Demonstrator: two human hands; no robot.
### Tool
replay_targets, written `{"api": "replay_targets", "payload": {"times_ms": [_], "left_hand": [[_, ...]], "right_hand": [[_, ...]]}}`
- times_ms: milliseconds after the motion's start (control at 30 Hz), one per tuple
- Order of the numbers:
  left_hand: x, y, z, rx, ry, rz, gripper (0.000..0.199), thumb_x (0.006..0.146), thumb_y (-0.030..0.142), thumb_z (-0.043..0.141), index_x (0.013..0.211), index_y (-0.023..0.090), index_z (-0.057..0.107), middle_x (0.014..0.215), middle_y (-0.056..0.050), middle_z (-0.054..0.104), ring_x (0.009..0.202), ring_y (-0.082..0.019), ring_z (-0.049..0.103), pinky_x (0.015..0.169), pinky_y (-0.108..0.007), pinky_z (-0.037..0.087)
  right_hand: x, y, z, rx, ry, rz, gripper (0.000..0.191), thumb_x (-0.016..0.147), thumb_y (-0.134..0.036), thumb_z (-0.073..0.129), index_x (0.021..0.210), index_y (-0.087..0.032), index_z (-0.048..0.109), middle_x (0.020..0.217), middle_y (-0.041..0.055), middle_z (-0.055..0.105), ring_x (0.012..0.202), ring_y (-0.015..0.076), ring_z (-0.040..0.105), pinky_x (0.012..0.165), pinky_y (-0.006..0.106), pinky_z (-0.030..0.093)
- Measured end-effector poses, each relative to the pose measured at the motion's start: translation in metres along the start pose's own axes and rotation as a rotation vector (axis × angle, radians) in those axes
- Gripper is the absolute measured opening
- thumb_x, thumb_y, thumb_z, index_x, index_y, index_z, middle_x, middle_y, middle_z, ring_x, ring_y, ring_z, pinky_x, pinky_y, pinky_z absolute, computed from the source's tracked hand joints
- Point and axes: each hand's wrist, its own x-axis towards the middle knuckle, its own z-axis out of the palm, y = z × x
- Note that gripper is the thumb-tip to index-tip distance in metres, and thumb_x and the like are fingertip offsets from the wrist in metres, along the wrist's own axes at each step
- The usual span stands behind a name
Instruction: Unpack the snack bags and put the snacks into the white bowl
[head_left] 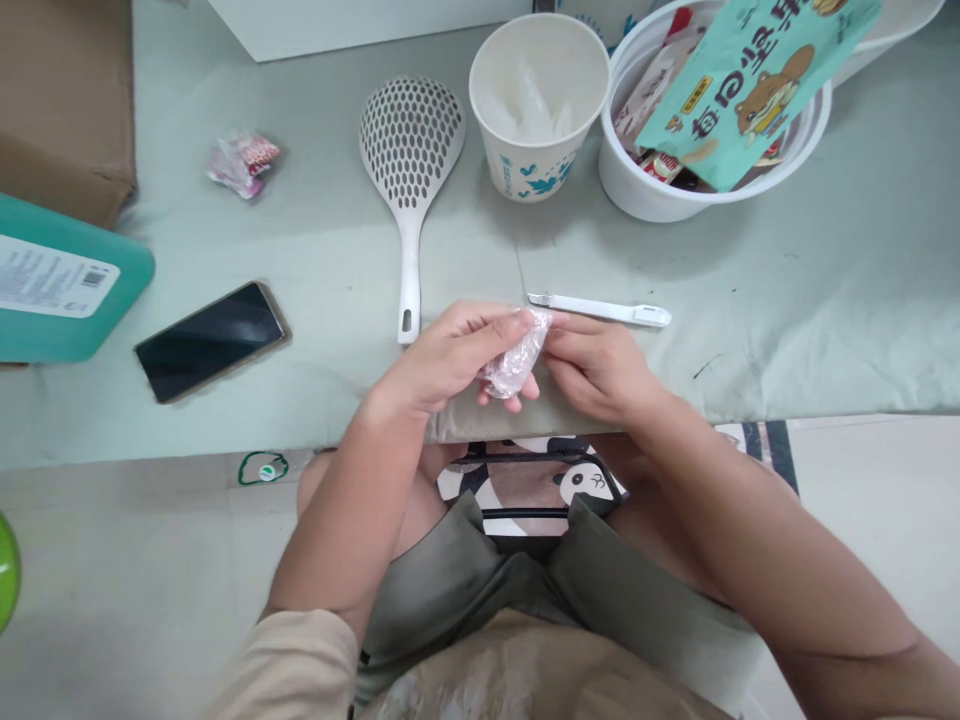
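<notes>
Near the table's front edge, my left hand is closed round a small clear plastic wrapper, thumb on top and fingertips showing below it. My right hand pinches at the wrapper's upper right end, its fingers curled together. Just beyond my right hand lies a white-handled craft knife with its blade pointing left. A white slotted skimmer lies beyond my left hand, handle toward me. Whether anything is inside the wrapper cannot be made out.
A paper cup holds translucent pieces. Right of it, a white tub holds snack packets. At left are a phone, a crumpled wrapper, a green container and a cardboard box. A white box stands behind.
</notes>
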Motion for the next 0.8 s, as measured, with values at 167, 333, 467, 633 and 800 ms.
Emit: {"api": "replay_targets", "payload": {"times_ms": [167, 333, 467, 633, 800], "left_hand": [[0.005, 0.0, -0.004, 0.075, -0.022, -0.097, 0.074, 0.093, 0.075, 0.053, 0.116, 0.009, 0.077, 0.053, -0.005, 0.069, 0.031, -0.009, 0.051, 0.03, -0.017, 0.022], [0.006, 0.0, -0.006, 0.114, -0.032, -0.086, 0.062, 0.099, 0.064, 0.049, 0.123, 0.012, 0.074, 0.062, -0.003, 0.07, 0.036, -0.007, 0.055, 0.033, -0.016, 0.027], [0.005, 0.002, -0.004, 0.22, -0.075, -0.067, 0.036, 0.098, 0.043, 0.06, 0.115, 0.014, 0.073, 0.071, -0.001, 0.072, 0.039, -0.005, 0.055, 0.036, -0.015, 0.034], [0.003, 0.008, -0.005, 0.392, -0.115, -0.09, 0.039, 0.098, 0.034, 0.065, 0.132, 0.015, 0.067, 0.05, 0.008, 0.059, 0.031, -0.004, 0.037, 0.034, -0.015, 0.029], [0.001, 0.009, -0.011, 0.442, -0.217, -0.19, 0.034, 0.098, 0.042, 0.065, 0.118, 0.015, 0.073, 0.044, 0.007, 0.053, 0.031, -0.005, 0.036, 0.033, -0.015, 0.026]], "right_hand": [[0.002, -0.001, -0.002, 0.145, -0.043, -0.006, 0.029, 0.093, -0.01, 0.046, 0.084, -0.02, 0.072, 0.086, 0.006, 0.071, 0.075, 0.0161, 0.066, 0.07, 0.028, 0.052], [0.008, -0.008, -0.009, 0.266, -0.01, 0.028, 0.032, 0.09, -0.007, 0.044, 0.089, -0.019, 0.073, 0.076, 0.001, 0.071, 0.063, 0.0126, 0.059, 0.064, 0.025, 0.047], [0.009, -0.012, -0.013, 0.261, -0.035, 0.176, 0.03, 0.085, -0.008, 0.044, 0.083, -0.019, 0.072, 0.064, -0.0025, 0.068, 0.054, 0.0107, 0.056, 0.059, 0.024, 0.046], [0.004, -0.008, -0.01, 0.16, -0.017, 0.205, 0.05, 0.084, -0.009, 0.044, 0.123, -0.019, 0.074, 0.063, -0.004, 0.069, 0.055, 0.0128, 0.059, 0.063, 0.025, 0.049], [0.0, -0.002, -0.01, -0.071, -0.013, 0.239, 0.055, 0.087, -0.014, 0.047, 0.135, -0.021, 0.071, 0.066, -0.0018, 0.068, 0.057, 0.016, 0.057, 0.059, 0.028, 0.044]]}}
